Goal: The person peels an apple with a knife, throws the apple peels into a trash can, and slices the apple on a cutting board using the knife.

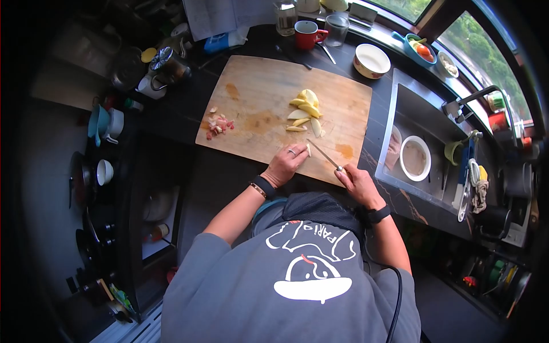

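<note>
On the wooden cutting board (269, 91), my right hand (361, 187) grips the handle of a kitchen knife (325, 152). Its blade slants up and left across the front of the board. My left hand (285, 164) has its fingers bent and drawn together, holding a small pale slice (309, 150) down close to the blade tip. Beyond both hands lies a loose pile of pale yellow potato slices (309, 108). Chopped pink and white pieces (217, 124), perhaps meat or garlic, sit near the board's left edge.
Behind the board stand a red mug (307, 38), a glass (336, 31) and a white bowl (372, 62). To the right is a sink (420, 103) holding a round white bowl (415, 158). A blue dish (420, 50) with vegetables rests on the windowsill. Jugs and cups crowd the left.
</note>
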Demonstrator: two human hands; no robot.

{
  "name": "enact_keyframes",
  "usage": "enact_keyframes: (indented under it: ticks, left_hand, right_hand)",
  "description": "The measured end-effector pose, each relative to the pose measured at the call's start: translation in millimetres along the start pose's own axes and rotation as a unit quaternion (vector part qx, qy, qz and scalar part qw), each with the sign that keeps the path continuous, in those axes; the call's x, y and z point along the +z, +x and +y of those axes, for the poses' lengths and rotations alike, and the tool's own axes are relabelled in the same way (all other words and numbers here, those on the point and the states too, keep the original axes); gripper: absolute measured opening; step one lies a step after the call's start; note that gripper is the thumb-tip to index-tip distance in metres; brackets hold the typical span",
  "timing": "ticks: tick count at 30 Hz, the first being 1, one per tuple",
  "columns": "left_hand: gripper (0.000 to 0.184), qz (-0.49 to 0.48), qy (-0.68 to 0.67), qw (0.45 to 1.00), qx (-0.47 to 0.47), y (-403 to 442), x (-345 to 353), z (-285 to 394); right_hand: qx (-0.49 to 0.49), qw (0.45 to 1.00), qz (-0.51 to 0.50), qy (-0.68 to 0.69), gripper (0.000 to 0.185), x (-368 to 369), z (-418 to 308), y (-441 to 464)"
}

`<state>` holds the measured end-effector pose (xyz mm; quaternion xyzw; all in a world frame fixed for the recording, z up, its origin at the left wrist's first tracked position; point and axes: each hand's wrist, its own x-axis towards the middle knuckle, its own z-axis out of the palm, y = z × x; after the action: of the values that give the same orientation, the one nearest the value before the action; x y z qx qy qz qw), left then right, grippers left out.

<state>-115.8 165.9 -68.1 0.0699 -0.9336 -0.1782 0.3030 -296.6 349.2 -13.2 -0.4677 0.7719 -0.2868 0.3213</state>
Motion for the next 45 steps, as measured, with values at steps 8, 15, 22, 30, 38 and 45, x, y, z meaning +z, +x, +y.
enact_keyframes:
  ticks: [8, 15, 22, 30, 38, 45]
  left_hand:
    - [0.015, 0.019, 0.023, 0.995, -0.1, 4, 15, 10]
    - [0.011, 0.011, 0.012, 0.994, -0.111, 12, 11, 14]
    - [0.013, -0.067, -0.057, 0.982, -0.17, 10, 19, 34]
    - [0.022, -0.009, -0.019, 1.0, -0.02, -8, 19, 21]
    - [0.024, -0.032, 0.0, 0.999, -0.033, 2, 24, 26]
    - [0.024, -0.039, 0.001, 0.996, -0.081, 2, 26, 31]
  right_hand:
    - [-0.02, 0.989, -0.045, -0.14, 0.027, 14, -12, -2]
    - [-0.003, 0.995, 0.014, -0.096, 0.026, 17, -6, -13]
    - [-0.008, 0.999, 0.013, -0.05, 0.025, 10, 4, -25]
    - [-0.072, 0.99, 0.053, -0.112, 0.025, 21, 13, -27]
    - [-0.061, 0.982, 0.049, -0.169, 0.023, 29, 12, -24]
    - [-0.03, 0.979, 0.02, -0.199, 0.025, 42, 11, -19]
